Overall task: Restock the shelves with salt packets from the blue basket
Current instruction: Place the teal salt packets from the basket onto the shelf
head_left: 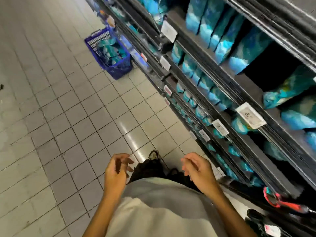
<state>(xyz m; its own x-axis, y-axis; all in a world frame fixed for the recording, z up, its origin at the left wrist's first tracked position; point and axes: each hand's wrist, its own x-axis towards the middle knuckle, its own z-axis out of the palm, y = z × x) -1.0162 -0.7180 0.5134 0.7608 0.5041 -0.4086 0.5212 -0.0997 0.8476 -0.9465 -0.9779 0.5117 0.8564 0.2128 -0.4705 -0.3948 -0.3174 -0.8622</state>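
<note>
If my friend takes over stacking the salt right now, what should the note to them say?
Left hand: empty, fingers loosely curled. Right hand: empty too.
Blue plastic basket: on the tiled floor ahead, against the foot of the black metal shelves, with teal salt packets in it.
Done: many shelf rows hold packets.
Left: walk to the basket, take packets, fill the dark gap on the upper shelf.

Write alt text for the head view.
Both hands, left and right, hang empty over a tiled floor. A blue basket of teal packets stands ahead, beside shelves on the right.
</note>
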